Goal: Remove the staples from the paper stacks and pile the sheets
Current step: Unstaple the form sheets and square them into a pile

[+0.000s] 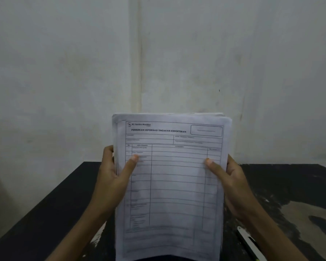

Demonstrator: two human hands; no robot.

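A slim white tool (248,241) lies near right on the dark, worn table (45,213), partly under the right forearm. The left hand (111,178) and right hand (232,183) grip the paper stack (177,185) by its side edges, thumbs on its front, holding it upright between them above the table's middle. Its top sheet is a printed ruled form with uneven sheet edges behind, against a pale wall (83,72).

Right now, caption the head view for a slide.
Left hand and right hand hold a paper stack up above a black table.
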